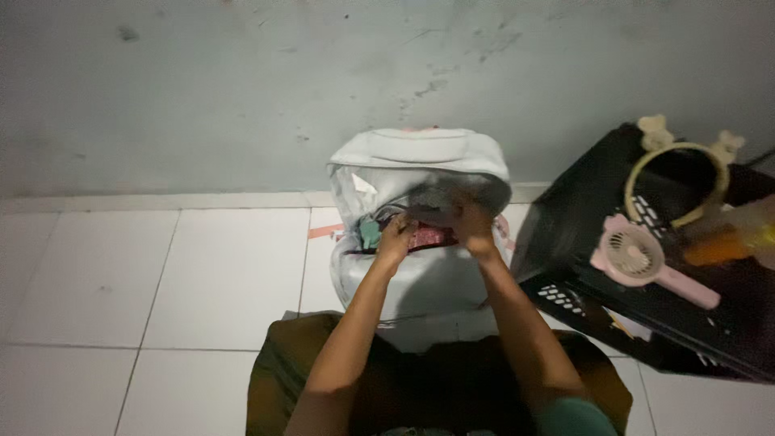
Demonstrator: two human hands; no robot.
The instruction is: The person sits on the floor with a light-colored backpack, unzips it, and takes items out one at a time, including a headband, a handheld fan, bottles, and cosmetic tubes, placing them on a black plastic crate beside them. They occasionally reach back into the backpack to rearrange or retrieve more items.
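White floor tiles (161,274) filled the left of the scene, running far back to a grey wall (202,89). In the middle, a pale grey backpack (420,287) stood upright against the wall, its top flap thrown back and its mouth open toward the person. The left hand (397,236) sat at the near left edge of that opening, fingers curled down onto the things packed inside, beside a small teal item (370,234) and a reddish patterned piece (432,236). Whether it truly gripped anything could not be told. Just to its right, the right hand (471,222) was closed on a dark grey bundle (432,206) at the mouth of the backpack, holding it slightly above the contents. The two hands were near each other. On the far right stood a black crate (581,210), with a pink handheld fan (638,257) and a yellow headband (686,173) resting on it.
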